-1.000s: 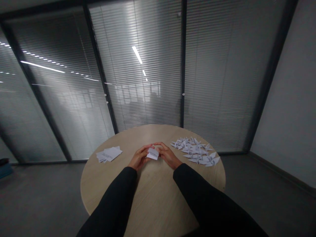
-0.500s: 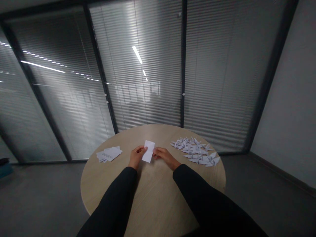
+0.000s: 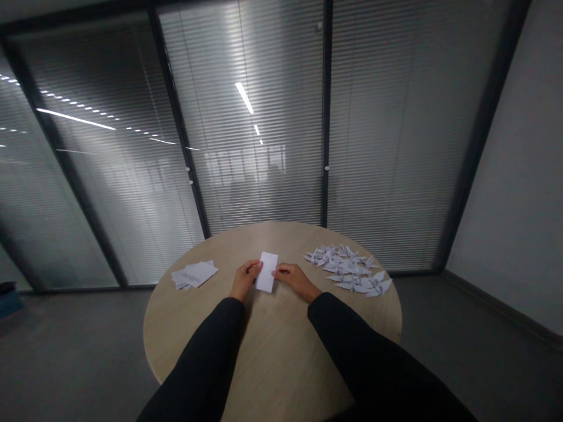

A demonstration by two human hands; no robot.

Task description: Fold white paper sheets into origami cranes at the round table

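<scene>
A white rectangular piece of paper (image 3: 267,272), which looks folded, stands lengthwise between my two hands over the middle of the round table. My left hand (image 3: 246,279) pinches its left edge, thumb on the face toward me. On the opposite edge my right hand (image 3: 295,279) grips it between thumb and fingertips. Several folded paper cranes (image 3: 352,269) lie in a cluster to the right of my right hand. Left of my left hand rests a loose pile of paper sheets (image 3: 196,274), with some print on the top one.
The round wooden table (image 3: 272,351) reaches to a glass partition with blinds (image 3: 264,193). A grey wall (image 3: 519,176) rises at the right. On the floor at the far left sits a blue object (image 3: 9,302), partly cut off.
The paper has shifted slightly to the right and turned a little more upright. My right fingertips now lie on its right edge. The pile and the cranes have stayed put.
</scene>
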